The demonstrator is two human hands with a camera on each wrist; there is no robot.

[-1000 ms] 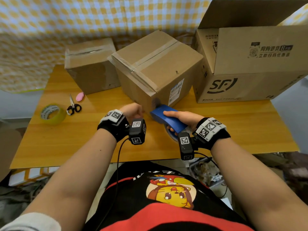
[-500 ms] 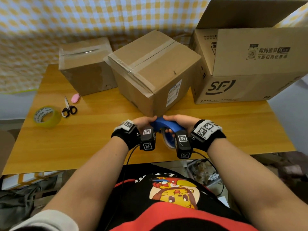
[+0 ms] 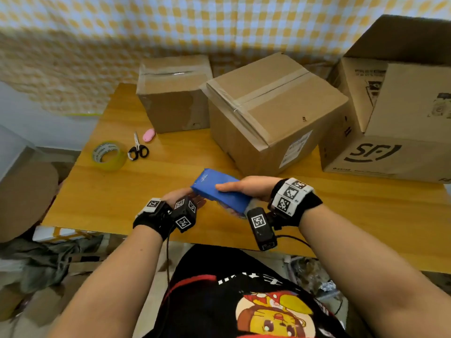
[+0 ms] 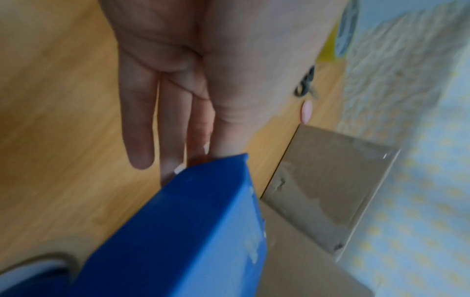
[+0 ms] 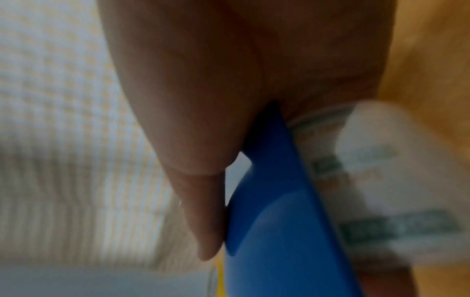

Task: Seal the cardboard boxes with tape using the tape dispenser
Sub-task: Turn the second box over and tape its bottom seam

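The blue tape dispenser (image 3: 220, 192) has been drawn back from the near corner of the middle cardboard box (image 3: 273, 111), where it was pressed a second ago, and is now held in the air above the desk (image 3: 366, 211), just in front of that box. This suggests the strip on that box has been finished and cut, so the dispenser may be being readied for another box. The right hand (image 3: 246, 189) is curled round the dispenser, thumb laid flat along its top and the other fingers wrapped beneath. The left hand (image 3: 183, 197) is held with straight, relaxed fingers (image 4: 138, 124), whose tips lie at the dispenser's front end; whether they touch tape cannot be told. The dispenser's long axis runs from the right palm forward and leftward, beyond the left fingertips, with its front end pointing up-left toward the smaller sealed box (image 3: 173, 93).
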